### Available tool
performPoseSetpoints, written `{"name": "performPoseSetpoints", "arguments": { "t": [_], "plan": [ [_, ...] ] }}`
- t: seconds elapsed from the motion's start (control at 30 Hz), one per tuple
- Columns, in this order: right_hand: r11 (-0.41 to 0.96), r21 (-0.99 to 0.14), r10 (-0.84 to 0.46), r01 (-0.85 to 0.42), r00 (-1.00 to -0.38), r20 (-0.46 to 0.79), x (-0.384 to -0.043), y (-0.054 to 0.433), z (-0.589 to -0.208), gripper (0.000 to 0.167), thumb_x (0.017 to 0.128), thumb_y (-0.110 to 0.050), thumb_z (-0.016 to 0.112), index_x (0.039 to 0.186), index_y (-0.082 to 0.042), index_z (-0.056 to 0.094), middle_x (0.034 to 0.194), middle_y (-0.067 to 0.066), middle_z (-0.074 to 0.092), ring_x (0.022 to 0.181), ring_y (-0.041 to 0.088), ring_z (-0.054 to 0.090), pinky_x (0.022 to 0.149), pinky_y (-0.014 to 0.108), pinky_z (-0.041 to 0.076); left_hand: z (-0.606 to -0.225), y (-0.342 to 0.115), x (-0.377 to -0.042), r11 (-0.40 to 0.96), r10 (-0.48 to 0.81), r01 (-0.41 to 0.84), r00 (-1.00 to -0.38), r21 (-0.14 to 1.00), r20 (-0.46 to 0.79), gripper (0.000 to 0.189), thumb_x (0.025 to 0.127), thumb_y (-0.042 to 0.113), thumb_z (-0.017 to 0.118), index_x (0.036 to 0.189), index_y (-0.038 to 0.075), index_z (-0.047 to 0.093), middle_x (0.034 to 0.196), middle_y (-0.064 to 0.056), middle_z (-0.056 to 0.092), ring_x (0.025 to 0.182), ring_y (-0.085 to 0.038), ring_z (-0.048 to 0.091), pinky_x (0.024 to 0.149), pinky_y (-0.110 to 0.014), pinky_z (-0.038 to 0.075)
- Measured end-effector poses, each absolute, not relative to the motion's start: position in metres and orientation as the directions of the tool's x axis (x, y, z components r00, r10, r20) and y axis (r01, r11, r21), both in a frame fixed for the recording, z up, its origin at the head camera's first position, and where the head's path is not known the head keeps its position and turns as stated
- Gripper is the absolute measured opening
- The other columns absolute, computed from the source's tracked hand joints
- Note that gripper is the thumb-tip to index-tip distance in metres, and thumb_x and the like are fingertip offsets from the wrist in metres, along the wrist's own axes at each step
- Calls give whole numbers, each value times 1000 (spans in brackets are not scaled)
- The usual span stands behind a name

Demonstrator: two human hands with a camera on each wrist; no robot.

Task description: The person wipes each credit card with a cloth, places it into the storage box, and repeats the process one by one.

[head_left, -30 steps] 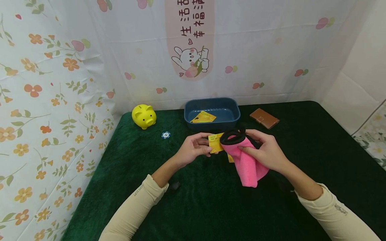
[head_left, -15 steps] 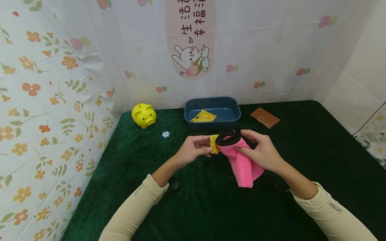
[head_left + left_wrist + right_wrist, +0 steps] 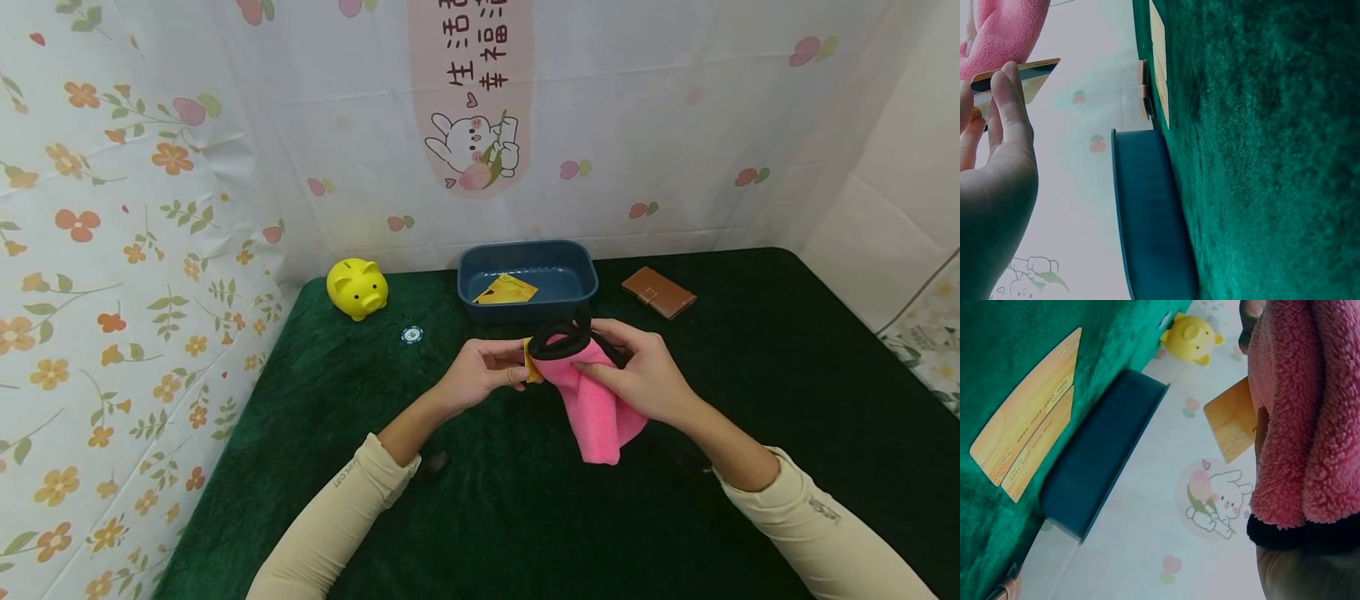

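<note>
My left hand (image 3: 478, 377) pinches a yellow bank card (image 3: 1037, 86) between thumb and fingers, above the table. A fuzzy pink cloth (image 3: 592, 417) with black edging hangs from my right hand (image 3: 647, 371), which grips its upper part. The cloth's bunched edge lies over most of the card in the head view, so only a narrow yellow strip shows. From the right wrist, one end of the card sticks out beside the cloth. Two yellow cards (image 3: 1030, 409) lie overlapping on the green table below, hidden from the head view.
Farther back stands a blue plastic basin (image 3: 525, 314) with yellow cards (image 3: 512, 289) inside. A brown leather wallet (image 3: 658, 292) lies to its right. On the left are a yellow piggy bank (image 3: 357, 289) and a blue-and-white poker chip (image 3: 412, 334).
My right hand and the pink cloth have shifted left, covering more of the held card. The left hand stays almost still. Yellow seen below the cloth earlier is now hidden in the head view.
</note>
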State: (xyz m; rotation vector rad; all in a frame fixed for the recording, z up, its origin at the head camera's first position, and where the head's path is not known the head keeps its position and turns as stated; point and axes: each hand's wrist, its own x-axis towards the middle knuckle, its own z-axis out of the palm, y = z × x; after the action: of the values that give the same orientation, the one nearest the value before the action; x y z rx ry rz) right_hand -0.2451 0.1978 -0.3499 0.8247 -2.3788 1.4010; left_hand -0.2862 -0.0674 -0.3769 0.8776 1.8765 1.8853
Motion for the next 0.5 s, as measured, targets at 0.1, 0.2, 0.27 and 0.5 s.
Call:
{"name": "performPoseSetpoints", "arguments": {
  "t": [0.1, 0.2, 0.27, 0.5],
  "plan": [
    [365, -719, -342, -592, -803, 488, -245, 196, -349, 47, 87, 3, 72, 131, -5, 60, 118, 12, 69, 87, 12, 66, 71, 22, 54, -378, -67, -287, -67, 631, 185, -753, 980, 186, 40, 96, -4, 59, 136, -7, 55, 114, -24, 68, 94, -18, 68, 75, -31, 59],
    [366, -719, -345, -591, -803, 485, -245, 194, -348, 47, 87, 3, 72, 132, -4, 60, 118, 12, 69, 87, 11, 66, 71, 22, 54, -379, -67, -288, -66, 632, 191, -752, 979, 189, 40, 96, -4, 59, 136, -6, 54, 115, -24, 68, 95, -18, 69, 76, -32, 59],
    [369, -717, -347, -591, -804, 484, -245, 194, -348, 47, 87, 4, 72, 131, -4, 60, 118, 13, 69, 87, 11, 66, 72, 22, 54, -380, -67, -288, -64, 632, 196, -751, 978, 192, 40, 97, -3, 59, 137, -6, 54, 115, -24, 68, 95, -18, 69, 76, -32, 59],
    [374, -708, -365, -599, -797, 481, -244, 193, -348, 46, 87, 4, 72, 131, -3, 60, 120, 14, 69, 88, 11, 66, 72, 21, 53, -382, -67, -288, -93, 608, 172, -770, 981, 193, 37, 99, 1, 56, 135, -7, 55, 116, -24, 67, 90, -17, 69, 77, -32, 59]
  ]
}}
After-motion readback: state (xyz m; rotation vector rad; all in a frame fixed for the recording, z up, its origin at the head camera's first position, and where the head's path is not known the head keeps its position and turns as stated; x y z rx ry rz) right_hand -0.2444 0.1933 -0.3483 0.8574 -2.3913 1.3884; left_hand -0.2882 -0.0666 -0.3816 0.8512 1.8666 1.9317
